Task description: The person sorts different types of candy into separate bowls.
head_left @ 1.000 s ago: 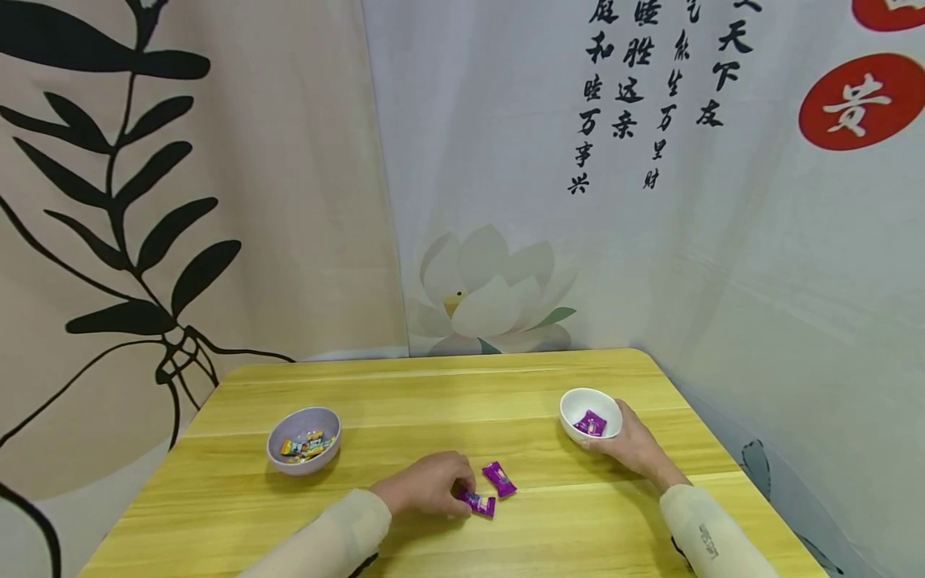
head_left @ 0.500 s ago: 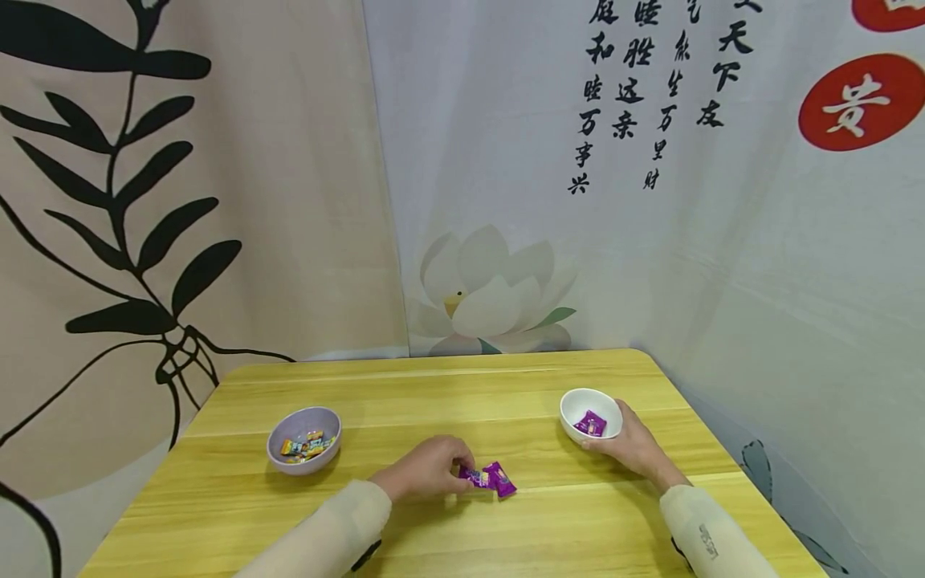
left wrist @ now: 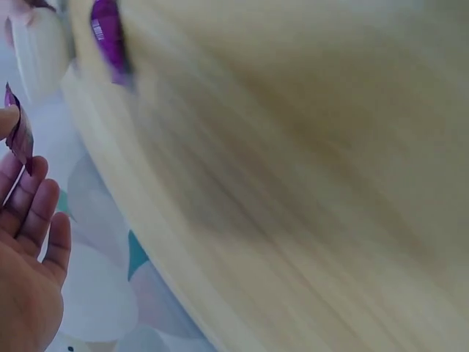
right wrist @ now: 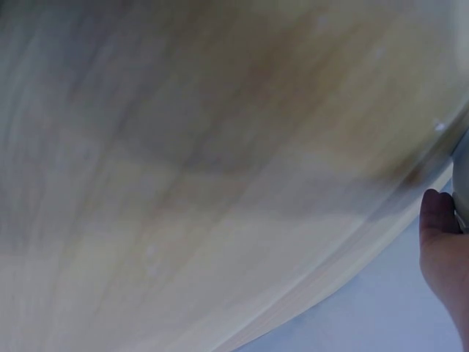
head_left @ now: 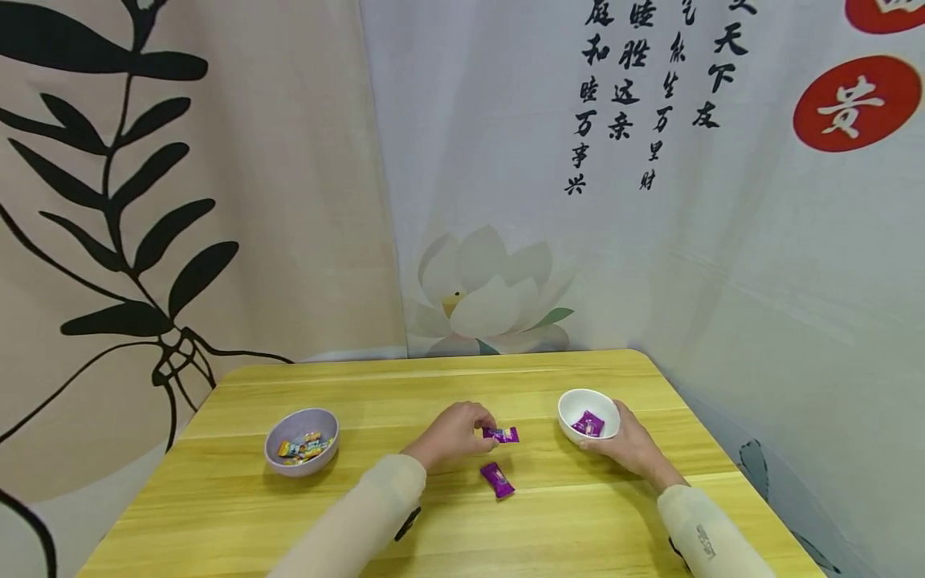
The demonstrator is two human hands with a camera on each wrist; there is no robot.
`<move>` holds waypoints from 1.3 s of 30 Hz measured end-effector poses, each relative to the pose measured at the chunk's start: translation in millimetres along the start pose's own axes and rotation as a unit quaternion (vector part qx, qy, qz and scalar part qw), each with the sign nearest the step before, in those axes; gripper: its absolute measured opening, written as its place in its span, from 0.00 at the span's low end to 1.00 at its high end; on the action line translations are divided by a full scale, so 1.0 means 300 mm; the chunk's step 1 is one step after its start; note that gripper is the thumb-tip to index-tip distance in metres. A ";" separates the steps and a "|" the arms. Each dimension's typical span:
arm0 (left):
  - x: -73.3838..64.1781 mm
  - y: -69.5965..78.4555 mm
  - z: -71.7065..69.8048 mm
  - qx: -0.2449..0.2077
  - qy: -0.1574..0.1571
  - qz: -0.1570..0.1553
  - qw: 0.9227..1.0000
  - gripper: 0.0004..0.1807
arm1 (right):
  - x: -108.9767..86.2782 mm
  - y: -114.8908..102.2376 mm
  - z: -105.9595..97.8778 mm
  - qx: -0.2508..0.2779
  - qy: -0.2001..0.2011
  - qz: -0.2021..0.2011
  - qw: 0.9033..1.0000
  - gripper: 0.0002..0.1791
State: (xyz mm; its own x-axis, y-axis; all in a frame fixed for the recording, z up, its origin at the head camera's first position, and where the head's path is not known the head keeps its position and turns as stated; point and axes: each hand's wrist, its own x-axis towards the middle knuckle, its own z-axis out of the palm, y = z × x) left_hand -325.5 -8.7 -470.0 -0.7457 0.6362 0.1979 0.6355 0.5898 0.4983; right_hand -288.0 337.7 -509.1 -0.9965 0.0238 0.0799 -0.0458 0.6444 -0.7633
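Note:
My left hand [head_left: 457, 434] pinches a purple-wrapped candy [head_left: 503, 434] between thumb and fingertips, above the table and left of the white bowl. In the left wrist view the same candy [left wrist: 20, 133] hangs at the fingertips, the other fingers loosely extended. My right hand [head_left: 636, 449] grips the white bowl [head_left: 567, 417] at its right side; purple candy [head_left: 588, 424] lies inside. The right wrist view catches only part of that hand [right wrist: 447, 257] against the bowl's edge. A second purple candy [head_left: 497, 480] lies on the table below my left hand.
A lilac bowl [head_left: 275, 449] with several yellow-wrapped candies [head_left: 307, 447] stands at the left of the wooden table [head_left: 405, 385]. Printed cloth [head_left: 491, 160] hangs behind the table's far edge.
My left hand has lifted one purple candy off the table and carried it away from me and rightward, closer to the white bowl. My right hand and the bowl stay in place.

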 end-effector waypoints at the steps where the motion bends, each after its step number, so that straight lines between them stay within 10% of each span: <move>1: 0.017 0.005 0.002 0.002 0.005 -0.001 1.000 0.11 | 0.001 0.000 0.000 0.000 0.000 -0.002 1.000 0.61; 23: 0.288 0.223 0.081 0.033 0.045 -0.031 0.998 0.13 | 0.013 -0.006 0.010 0.018 0.007 -0.017 1.000 0.59; 39: 0.360 0.328 0.171 0.090 0.034 -0.051 0.994 0.24 | 0.009 0.008 0.008 0.030 0.014 -0.045 0.998 0.53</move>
State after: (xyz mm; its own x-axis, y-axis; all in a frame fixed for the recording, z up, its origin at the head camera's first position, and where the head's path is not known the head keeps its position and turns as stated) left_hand -333.3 143.6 -443.0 -0.8160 0.5374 0.2129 0.5768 0.7332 0.3602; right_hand -291.1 337.6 -512.2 -0.9857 -0.0104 0.1679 -0.1406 0.5987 -0.7886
